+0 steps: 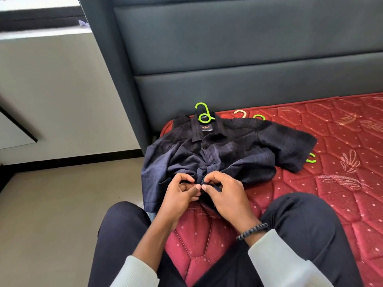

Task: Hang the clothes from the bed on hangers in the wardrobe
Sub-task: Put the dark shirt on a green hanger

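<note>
Your hands met at the lower front of the dark checked shirt point(226, 148): your left hand point(180, 193) and right hand point(223, 191) both pinched its button placket, fingertips almost touching. That shirt lay on the red quilted bed point(342, 162) near the grey headboard point(248, 59), already on a green hanger point(203, 114) whose hook poked out above the collar. More hangers point(310, 158) peeked from behind and beside it.
</note>
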{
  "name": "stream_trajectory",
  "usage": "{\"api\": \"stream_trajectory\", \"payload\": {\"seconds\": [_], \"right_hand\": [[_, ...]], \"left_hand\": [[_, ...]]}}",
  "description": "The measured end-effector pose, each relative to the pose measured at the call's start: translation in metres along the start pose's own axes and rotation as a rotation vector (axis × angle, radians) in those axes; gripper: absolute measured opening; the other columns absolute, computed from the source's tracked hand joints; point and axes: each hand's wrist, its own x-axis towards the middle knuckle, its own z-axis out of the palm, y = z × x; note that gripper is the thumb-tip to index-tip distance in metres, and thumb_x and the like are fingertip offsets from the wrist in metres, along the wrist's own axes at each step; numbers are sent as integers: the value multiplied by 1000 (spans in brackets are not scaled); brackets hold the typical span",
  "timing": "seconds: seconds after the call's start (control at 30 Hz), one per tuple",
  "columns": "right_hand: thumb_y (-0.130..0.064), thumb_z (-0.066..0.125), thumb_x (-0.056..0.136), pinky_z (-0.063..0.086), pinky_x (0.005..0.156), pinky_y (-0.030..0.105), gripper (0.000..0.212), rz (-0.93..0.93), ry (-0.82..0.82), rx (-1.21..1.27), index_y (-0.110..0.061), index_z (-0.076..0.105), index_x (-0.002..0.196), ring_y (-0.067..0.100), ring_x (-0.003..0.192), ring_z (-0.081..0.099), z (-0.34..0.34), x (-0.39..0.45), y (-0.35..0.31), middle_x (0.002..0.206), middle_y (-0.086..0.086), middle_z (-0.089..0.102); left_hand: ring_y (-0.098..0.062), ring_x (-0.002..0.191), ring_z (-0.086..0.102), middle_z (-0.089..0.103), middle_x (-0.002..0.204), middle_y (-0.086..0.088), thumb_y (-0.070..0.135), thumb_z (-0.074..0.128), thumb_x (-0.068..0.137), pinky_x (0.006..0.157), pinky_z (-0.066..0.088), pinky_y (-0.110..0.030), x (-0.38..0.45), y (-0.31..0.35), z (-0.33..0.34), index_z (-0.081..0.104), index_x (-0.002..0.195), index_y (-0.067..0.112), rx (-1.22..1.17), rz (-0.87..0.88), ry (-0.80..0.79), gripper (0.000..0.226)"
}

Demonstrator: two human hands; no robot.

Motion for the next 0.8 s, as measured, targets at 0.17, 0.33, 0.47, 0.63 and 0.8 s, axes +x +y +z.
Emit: {"api": "stream_trajectory", "payload": {"seconds": [0.17,0.33,0.47,0.63,0.8], "right_hand": [[-19,69,90,49,83,22,10,-63,3,-73,-27,71,95,4,90,63,4,-4,2,95,-13,70],[-22,70,88,51,82,30,7,-93,22,-143,-27,71,94,9,89,64,7,-7,0,94,-11,70],[-28,72,88,52,82,35,9,-109,-4,-194,-28,69,96,14,93,64,11,-11,0,98,-10,67],[-29,69,90,53,78,37,13,-148,13,-209,-31,61,99,16,90,63,13,-10,1,99,-11,60],[-22,62,94,53,76,35,13,-192,21,-213,-26,59,106,17,89,63,13,-7,-2,100,-6,61]], "left_hand": [[-12,71,67,67,80,-6,0,68,90,73,57,-28,1,-2,2,53,99,13,-87,-64,50,21],[-18,78,68,68,87,-10,-2,65,91,82,58,-33,0,-3,6,51,101,11,-194,-111,77,21],[-19,75,67,69,77,-6,-4,64,91,85,57,-37,0,-5,8,49,99,12,-305,-163,65,23],[-16,77,67,69,83,-7,-1,64,91,84,54,-33,2,-6,6,50,96,12,-270,-153,43,20],[-14,75,59,59,74,-4,2,65,92,78,50,-29,6,-2,5,55,99,9,-140,-39,28,15]]}}
